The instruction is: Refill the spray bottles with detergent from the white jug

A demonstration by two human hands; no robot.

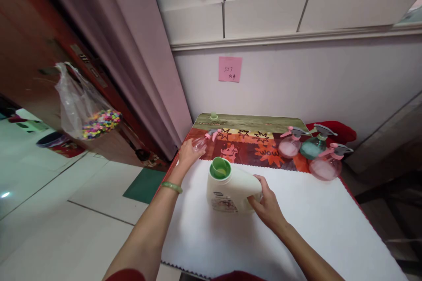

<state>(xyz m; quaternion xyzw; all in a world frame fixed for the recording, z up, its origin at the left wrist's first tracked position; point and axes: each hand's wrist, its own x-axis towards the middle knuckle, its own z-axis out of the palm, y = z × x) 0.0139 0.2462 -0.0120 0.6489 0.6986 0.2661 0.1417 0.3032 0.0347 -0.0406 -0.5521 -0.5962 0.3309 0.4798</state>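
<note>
A white detergent jug [231,191] with an uncapped green pouring neck is upright over the white mat. My right hand [266,202] is wrapped round its handle on the right side. At the table's left edge, my left hand [190,156] is closed round a clear spray bottle [199,142] with a pink and grey trigger head. Fingers partly cover this bottle, and it looks clear inside. Farther back, a small green cap [214,116] sits on the table. Three filled spray bottles stand at the right: a pink one [290,145], a teal one [313,147] and another pink one [325,167].
A white mat [329,228] covers the near part of the patterned table. Behind it rises the wall with a pink note [230,69]. Left of the table, a plastic bag of colourful bits [99,123] hangs from the door. A red item [343,131] lies behind the bottles.
</note>
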